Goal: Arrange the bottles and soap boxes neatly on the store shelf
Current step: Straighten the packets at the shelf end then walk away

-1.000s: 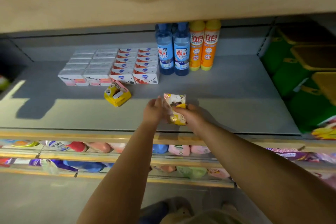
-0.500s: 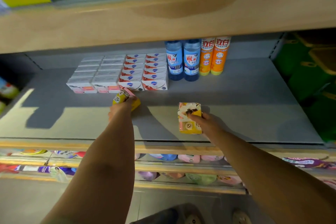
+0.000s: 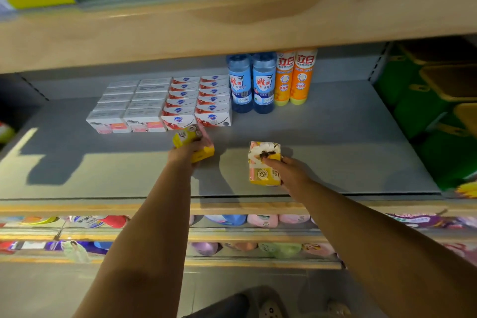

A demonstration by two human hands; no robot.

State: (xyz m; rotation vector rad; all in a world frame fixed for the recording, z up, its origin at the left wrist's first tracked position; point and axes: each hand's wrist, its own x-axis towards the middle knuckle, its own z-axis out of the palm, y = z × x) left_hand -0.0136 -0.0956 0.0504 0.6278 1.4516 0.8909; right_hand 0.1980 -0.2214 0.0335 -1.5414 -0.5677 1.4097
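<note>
"What colour is the shelf (image 3: 335, 142)?"

"Plain grey. At eleven o'clock, the white boxes (image 3: 124, 113) have pink and orange fronts. The badge boxes (image 3: 196, 106) beside them are white with red and a blue emblem."

"And at one o'clock?"

"Blue bottles (image 3: 251, 82) with white labels, orange bottles (image 3: 294, 77) with yellow bases."

"Nearer?"

"At nine o'clock, a yellow box (image 3: 192, 143) with a pink side. At four, the other yellow box (image 3: 263, 165) has a white-and-brown top."

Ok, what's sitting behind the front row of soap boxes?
More soap boxes in four columns, white ones left, red-and-white ones right, reaching back toward the rear wall. Only their tops show; each box ahead covers their fronts.
</note>
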